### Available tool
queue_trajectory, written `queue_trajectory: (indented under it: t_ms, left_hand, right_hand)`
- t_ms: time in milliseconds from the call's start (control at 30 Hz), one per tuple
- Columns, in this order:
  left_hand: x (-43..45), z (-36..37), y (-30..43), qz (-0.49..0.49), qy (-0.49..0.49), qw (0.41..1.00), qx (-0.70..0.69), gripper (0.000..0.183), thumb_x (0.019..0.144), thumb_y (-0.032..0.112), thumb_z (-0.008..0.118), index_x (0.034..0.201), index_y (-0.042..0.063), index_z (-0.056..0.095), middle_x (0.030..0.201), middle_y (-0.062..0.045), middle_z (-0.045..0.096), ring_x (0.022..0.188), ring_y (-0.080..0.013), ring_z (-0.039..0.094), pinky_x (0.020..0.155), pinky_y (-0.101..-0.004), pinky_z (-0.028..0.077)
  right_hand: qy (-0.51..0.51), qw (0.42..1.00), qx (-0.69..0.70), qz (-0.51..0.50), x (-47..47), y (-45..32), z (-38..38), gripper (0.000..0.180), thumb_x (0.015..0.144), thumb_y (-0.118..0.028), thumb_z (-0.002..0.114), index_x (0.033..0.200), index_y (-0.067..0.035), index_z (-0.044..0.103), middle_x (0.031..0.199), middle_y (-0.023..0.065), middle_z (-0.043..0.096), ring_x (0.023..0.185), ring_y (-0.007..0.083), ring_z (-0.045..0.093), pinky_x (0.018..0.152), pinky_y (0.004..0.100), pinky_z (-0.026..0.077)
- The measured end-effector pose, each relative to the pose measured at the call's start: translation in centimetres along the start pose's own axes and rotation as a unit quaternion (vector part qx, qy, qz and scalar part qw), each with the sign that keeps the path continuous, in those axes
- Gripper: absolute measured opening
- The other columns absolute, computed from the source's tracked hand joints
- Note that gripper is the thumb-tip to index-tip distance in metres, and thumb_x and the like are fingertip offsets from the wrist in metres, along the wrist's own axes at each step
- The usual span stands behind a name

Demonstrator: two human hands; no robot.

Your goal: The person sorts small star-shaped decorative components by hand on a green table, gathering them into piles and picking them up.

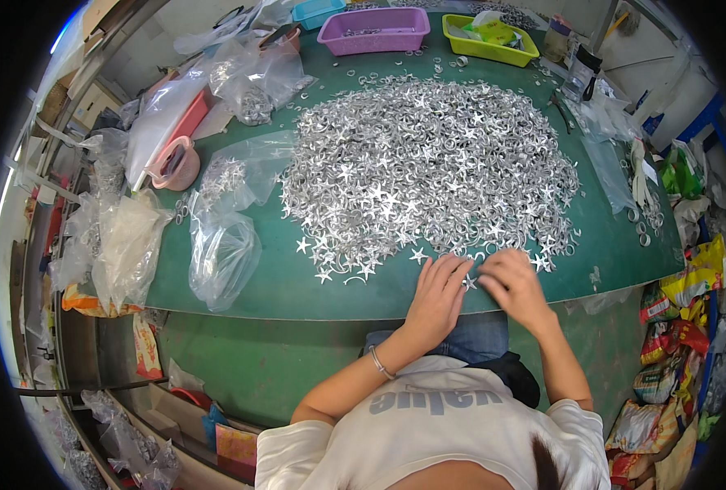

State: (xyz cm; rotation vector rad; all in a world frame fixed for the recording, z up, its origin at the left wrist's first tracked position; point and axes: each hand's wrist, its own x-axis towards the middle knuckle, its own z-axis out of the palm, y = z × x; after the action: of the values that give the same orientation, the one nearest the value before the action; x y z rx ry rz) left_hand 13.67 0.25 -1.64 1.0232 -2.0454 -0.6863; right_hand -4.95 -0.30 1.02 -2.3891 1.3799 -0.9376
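A broad pile of small silver-coloured metal pieces (424, 165), among them star shapes and open rings, covers the middle of the green tabletop (289, 291). My left hand (441, 288) lies palm down at the pile's near edge, its fingers stretched forward and slightly apart. Beside it, my right hand (515, 288) is bent with curled fingers; whether its fingertips pinch anything is hidden. A star-shaped piece (470, 282) lies on the table between the two hands. Another loose star (418, 254) sits just beyond my left fingertips.
Clear plastic bags (225, 257), one with metal pieces, lie left of the pile. A purple basin (375, 33) and a yellow-green basin (491, 46) stand at the back. On the right are pliers (560, 113) and a clear bottle (580, 73). A pink cup (178, 164) stands left.
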Motion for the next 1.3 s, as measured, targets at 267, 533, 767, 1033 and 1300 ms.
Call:
queue_trajectory:
  t_ms: [267,533,767,1033,1300]
  left_hand:
    - [-0.2,1.3,-0.6,0.057,-0.091,0.990,0.090,0.031,0.086,0.005,0.059,0.116,0.001,0.058,0.131,-0.013,0.048,0.129,-0.0336,0.038,0.109,-0.0554,0.025]
    - [-1.2,0.2,-0.9,0.040,-0.057,0.996,0.054,0.027,0.086,0.004,0.059,0.112,-0.001,0.058,0.129,-0.015,0.049,0.128,-0.0347,0.040,0.109,-0.0554,0.027]
    - [-1.5,-0.1,-0.9,0.045,-0.054,0.997,0.032,0.029,0.085,0.003,0.060,0.114,-0.002,0.056,0.127,-0.016,0.050,0.125,-0.0364,0.042,0.107,-0.0491,0.033]
    - [-1.0,-0.3,-0.1,0.015,0.017,0.998,-0.051,0.035,0.083,0.004,0.063,0.116,0.000,0.054,0.123,-0.017,0.051,0.122,-0.0385,0.044,0.102,-0.0480,0.036]
    - [-1.2,0.3,-0.8,0.066,-0.037,0.995,0.060,0.024,0.080,0.000,0.062,0.104,-0.001,0.060,0.122,-0.017,0.052,0.122,-0.0351,0.044,0.103,-0.0491,0.036]
  right_hand:
    - [0.084,0.981,-0.166,0.052,2.6,3.4,0.8,0.022,0.076,-0.009,0.070,0.096,-0.003,0.064,0.115,0.0092,0.055,0.112,0.0308,0.048,0.094,0.0444,0.035]
    - [0.108,0.990,-0.088,-0.022,1.1,0.7,1.8,0.011,0.073,-0.004,0.071,0.078,-0.005,0.061,0.082,0.0049,0.060,0.081,0.0242,0.057,0.077,0.0378,0.040]
    - [0.192,0.933,0.180,0.247,0.9,1.6,0.8,0.004,0.084,-0.003,0.065,0.085,0.000,0.065,0.073,0.0025,0.062,0.067,0.0103,0.054,0.062,0.0246,0.042]
    - [0.080,0.986,0.096,0.110,1.7,0.0,1.9,0.012,0.079,-0.001,0.066,0.092,0.001,0.066,0.090,0.0117,0.065,0.085,0.0266,0.059,0.076,0.0347,0.047]
    - [-0.086,0.993,0.008,-0.078,5.2,1.2,2.9,0.024,0.084,-0.014,0.063,0.107,-0.011,0.067,0.128,0.0050,0.055,0.128,0.0281,0.042,0.103,0.0455,0.031]
